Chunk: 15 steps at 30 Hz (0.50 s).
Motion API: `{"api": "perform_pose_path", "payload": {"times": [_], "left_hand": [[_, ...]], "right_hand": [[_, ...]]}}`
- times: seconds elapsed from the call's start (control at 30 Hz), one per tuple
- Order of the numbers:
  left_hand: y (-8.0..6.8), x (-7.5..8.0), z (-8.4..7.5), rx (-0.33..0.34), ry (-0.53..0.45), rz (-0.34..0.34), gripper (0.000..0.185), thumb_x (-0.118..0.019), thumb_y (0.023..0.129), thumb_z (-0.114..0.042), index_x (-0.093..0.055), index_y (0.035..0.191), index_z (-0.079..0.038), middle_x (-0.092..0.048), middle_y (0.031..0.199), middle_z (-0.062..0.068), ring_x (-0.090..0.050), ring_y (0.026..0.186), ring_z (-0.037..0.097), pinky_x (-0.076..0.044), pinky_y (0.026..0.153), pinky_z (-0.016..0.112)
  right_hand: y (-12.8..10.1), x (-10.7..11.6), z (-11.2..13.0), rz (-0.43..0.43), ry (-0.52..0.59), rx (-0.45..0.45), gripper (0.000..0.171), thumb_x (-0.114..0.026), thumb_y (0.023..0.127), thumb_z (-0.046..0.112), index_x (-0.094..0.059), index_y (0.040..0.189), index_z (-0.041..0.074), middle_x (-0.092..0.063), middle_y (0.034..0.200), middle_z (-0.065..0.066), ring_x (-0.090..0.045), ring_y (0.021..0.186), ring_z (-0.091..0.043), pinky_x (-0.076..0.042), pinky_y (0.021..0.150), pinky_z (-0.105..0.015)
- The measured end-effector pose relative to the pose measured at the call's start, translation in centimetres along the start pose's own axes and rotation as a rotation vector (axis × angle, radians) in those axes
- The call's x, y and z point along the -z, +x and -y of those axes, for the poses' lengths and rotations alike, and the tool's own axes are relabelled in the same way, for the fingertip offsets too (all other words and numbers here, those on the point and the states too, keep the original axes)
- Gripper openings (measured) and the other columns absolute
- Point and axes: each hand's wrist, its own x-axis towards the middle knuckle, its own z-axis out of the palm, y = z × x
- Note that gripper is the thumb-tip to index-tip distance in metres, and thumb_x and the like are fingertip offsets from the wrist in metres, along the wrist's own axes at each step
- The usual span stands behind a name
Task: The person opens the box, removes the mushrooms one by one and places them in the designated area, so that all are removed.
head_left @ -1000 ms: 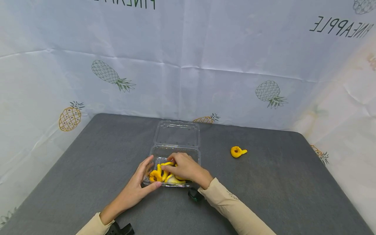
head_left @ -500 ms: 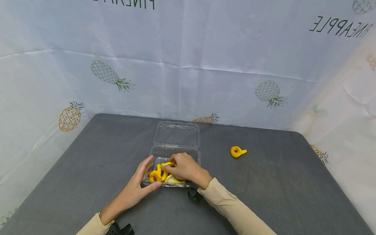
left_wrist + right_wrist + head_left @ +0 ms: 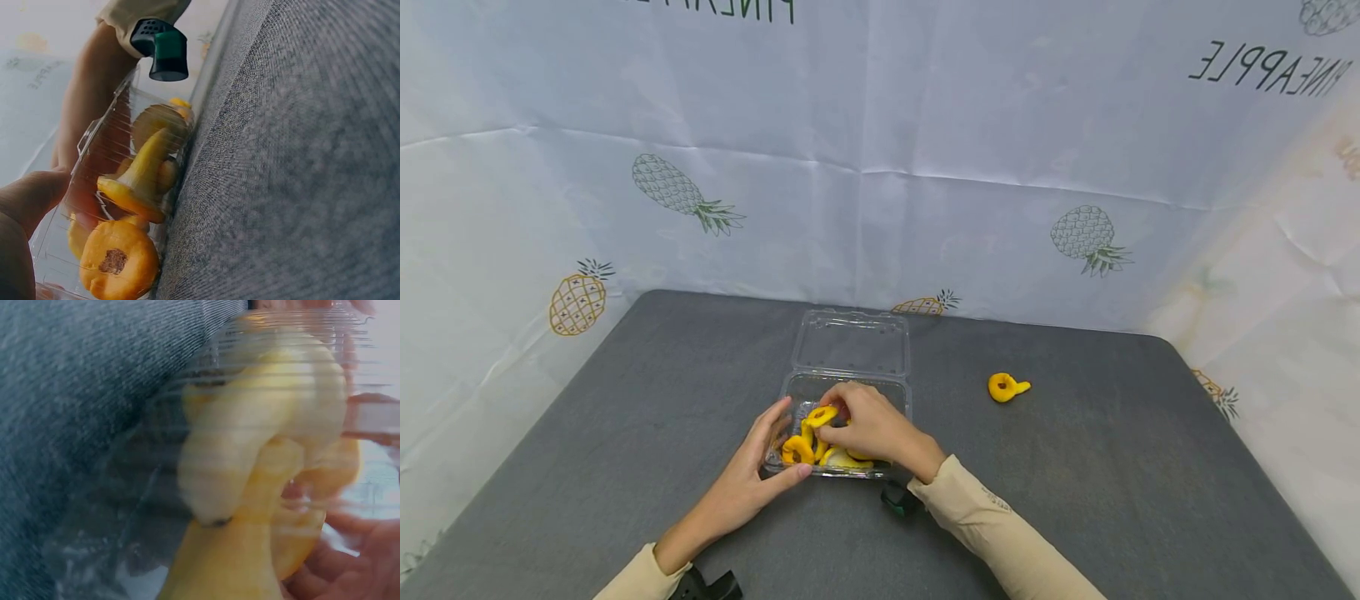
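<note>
The right hand [image 3: 868, 427] reaches into the clear plastic clamshell box [image 3: 848, 388] from the near side, wrist bent down, its grip pinching one yellow fruit ring [image 3: 821, 415] lifted just above the pile. The left hand [image 3: 758, 467] lies against the box's left wall — fingers straight, thumb along the near edge, grasping nothing. The box sits mid-tabletop [image 3: 625, 433] with its lid flat open behind. Inside are several yellow rings [image 3: 119, 259]; the exact count is hidden. One more ring [image 3: 1006, 387] lies alone, well to the right.
</note>
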Motion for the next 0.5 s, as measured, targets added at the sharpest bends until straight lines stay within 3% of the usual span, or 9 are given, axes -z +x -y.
{"api": "perform_pose_path", "payload": {"times": [0.13, 0.23, 0.5], "left_hand": [[0.01, -0.01, -0.08, 0.004, 0.017, 0.003, 0.085, -0.068, 0.095, -0.024, -0.014, 0.159, -0.01, -0.019, 0.163, 0.017, -0.034, 0.145, 0.042, -0.039, 0.115, 0.045], [0.01, -0.01, -0.14, 0.011, 0.009, 0.007, 0.085, -0.067, 0.095, -0.025, -0.013, 0.159, -0.01, -0.017, 0.163, 0.017, -0.032, 0.145, 0.043, -0.035, 0.112, 0.06], [0.0, 0.0, -0.21, 0.021, -0.001, 0.013, 0.085, -0.067, 0.095, -0.025, -0.013, 0.159, -0.01, -0.016, 0.164, 0.017, -0.03, 0.146, 0.045, -0.033, 0.112, 0.065]], "right_hand": [[0.1, -0.09, -0.19, 0.03, 0.022, 0.039, 0.031, -0.071, 0.09, 0.023, -0.065, 0.117, 0.009, -0.066, 0.105, -0.001, -0.054, 0.084, -0.009, -0.049, 0.076, -0.018], [0.19, -0.16, -0.28, 0.058, 0.041, 0.068, 0.035, -0.071, 0.09, 0.024, -0.064, 0.121, 0.009, -0.066, 0.108, -0.001, -0.056, 0.088, -0.011, -0.049, 0.077, -0.017], [0.27, -0.35, -0.09, 0.089, 0.129, 0.072, 0.049, -0.074, 0.089, 0.037, -0.061, 0.127, 0.008, -0.069, 0.11, -0.003, -0.062, 0.089, -0.004, -0.053, 0.078, -0.015]]}}
